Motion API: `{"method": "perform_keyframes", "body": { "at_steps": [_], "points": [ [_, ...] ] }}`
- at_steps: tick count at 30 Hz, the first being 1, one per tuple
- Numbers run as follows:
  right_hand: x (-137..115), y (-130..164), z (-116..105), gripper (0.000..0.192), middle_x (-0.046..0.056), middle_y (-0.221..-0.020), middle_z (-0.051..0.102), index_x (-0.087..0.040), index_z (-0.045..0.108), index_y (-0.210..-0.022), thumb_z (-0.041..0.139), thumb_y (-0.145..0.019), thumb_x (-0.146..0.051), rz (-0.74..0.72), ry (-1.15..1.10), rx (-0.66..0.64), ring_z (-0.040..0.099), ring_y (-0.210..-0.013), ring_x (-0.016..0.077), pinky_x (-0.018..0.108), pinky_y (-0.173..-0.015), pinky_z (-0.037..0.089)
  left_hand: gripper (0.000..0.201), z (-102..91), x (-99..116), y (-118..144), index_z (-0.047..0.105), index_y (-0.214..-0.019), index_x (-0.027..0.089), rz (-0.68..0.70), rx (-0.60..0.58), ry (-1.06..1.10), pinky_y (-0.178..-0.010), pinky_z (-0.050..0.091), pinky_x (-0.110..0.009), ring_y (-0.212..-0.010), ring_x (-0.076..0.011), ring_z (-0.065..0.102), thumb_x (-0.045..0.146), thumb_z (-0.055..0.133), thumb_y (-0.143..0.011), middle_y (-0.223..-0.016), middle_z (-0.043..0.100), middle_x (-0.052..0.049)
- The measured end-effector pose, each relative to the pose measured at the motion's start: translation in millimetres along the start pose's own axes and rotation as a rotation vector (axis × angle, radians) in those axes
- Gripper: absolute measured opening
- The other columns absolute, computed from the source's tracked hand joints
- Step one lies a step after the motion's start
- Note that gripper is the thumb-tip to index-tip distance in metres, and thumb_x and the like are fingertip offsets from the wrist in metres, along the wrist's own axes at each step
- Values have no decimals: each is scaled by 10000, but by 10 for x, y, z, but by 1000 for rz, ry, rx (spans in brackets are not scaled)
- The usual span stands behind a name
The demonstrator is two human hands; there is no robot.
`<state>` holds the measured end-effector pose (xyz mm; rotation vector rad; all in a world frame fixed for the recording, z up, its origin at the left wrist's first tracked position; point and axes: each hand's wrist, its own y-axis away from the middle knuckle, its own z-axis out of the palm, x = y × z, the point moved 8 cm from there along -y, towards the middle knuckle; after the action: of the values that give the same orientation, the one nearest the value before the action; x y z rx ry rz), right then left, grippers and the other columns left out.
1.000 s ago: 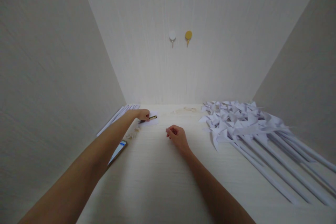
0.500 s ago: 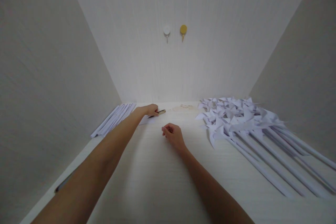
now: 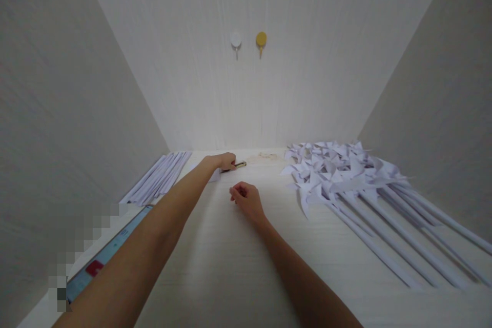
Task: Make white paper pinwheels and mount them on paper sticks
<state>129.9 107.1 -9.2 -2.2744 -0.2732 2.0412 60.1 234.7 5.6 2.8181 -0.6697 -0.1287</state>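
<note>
1. Your left hand [image 3: 225, 161] reaches to the far end of the pale desk [image 3: 238, 266], fingers closed around a slim dark tool with a gold tip [image 3: 237, 165], which looks like a small craft knife or pen; you cannot tell which from here
2. That tool lies almost flat, gold end pointing right, just above a small white sheet of paper [image 3: 213, 176] that lies partly under your left wrist
3. Your right hand [image 3: 246, 200] rests on the desk nearer to you, just right of the sheet, fingers curled into a loose fist; whether it pinches anything small cannot be seen
4. The two hands are near one another but apart
5. To your right lies a heap of white paper pinwheels [image 3: 338, 169], their long rolled paper sticks fanning out toward the near right corner
6. Along the left wall lies a bundle of plain rolled paper sticks [image 3: 157, 178], side by side
7. A phone [image 3: 103, 256] lies at the near left, partly hidden by your left forearm and partly blurred
8. Faint brownish marks [image 3: 265, 156] show on the desk by the back wall
9. On that wall hang two small hooks, one white [image 3: 236, 40] and one yellow [image 3: 261, 39], side by side
</note>
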Motion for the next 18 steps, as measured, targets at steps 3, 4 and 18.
{"method": "perform_keyframes", "body": {
  "at_steps": [3, 4, 18],
  "points": [
    [-1, 2, -5, 161, -36, -468, 517, -185, 501, -534, 512, -693, -210, -4, 1, 5, 459, -433, 90, 214, -476, 371, 221, 9, 0, -17, 642, -829, 106, 4, -9, -6, -598, 368, -234, -698, -165, 551, 256, 534, -707, -853, 665, -113],
    [-1, 3, -7, 162, -36, -468, 518, -185, 502, -533, 512, -693, -210, -3, 2, 7, 459, -434, 91, 215, -478, 371, 222, 12, 2, -21, 641, -831, 107, 4, -11, -10, -600, 371, -235, -703, -167, 553, 258, 534, -709, -861, 665, -116],
    [23, -20, 7, 150, -38, -471, 499, -176, 495, -538, 505, -686, -198, -16, 19, -1, 443, -440, 84, 207, -482, 350, 194, -23, 115, 68, 627, -838, 103, -44, 9, -69, -682, 410, -247, -829, -200, 598, 226, 516, -737, -926, 659, -145]
  ]
}}
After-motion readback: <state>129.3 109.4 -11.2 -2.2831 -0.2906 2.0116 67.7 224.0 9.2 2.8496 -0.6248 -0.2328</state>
